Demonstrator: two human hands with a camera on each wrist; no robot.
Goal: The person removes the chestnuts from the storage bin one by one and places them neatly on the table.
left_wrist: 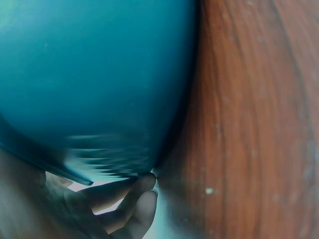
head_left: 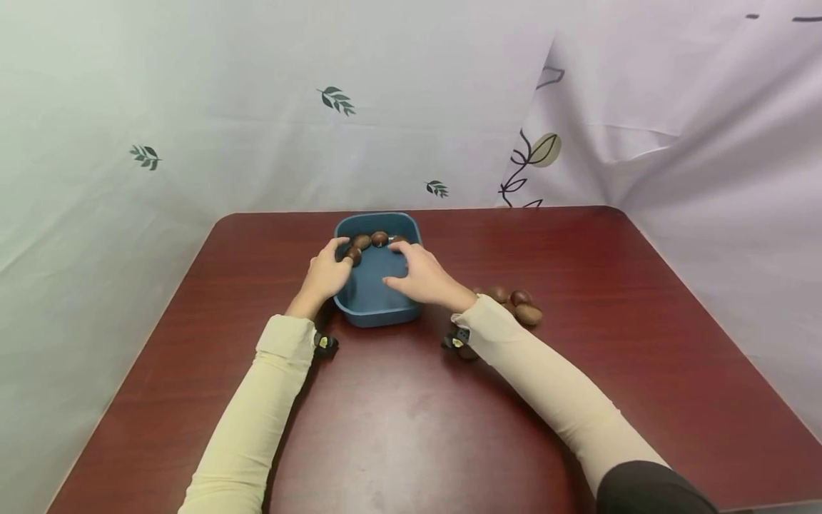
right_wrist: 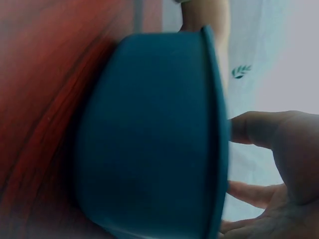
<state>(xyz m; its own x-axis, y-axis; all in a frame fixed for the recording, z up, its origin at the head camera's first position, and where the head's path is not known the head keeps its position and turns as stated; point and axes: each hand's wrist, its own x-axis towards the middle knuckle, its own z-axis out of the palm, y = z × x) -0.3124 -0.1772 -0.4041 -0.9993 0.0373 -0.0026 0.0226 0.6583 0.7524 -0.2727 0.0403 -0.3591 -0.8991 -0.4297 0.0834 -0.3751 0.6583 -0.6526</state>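
A blue rectangular tub stands on the table, with several brown chestnuts along its far and left sides. My left hand grips the tub's left wall. Its thumb reaches inside beside a chestnut, while in the left wrist view its bent fingers lie against the outside. From the right, my right hand reaches over the rim with thumb and fingers spread apart. Its fingertips are near a chestnut in the far right corner, and partly cover it. In the right wrist view the tub wall hides the fingertips.
Beside my right wrist, several more chestnuts lie on the reddish-brown table, partly hidden by the sleeve. A white leaf-patterned cloth hangs behind the table. Dark wrist cameras sit below both wrists.
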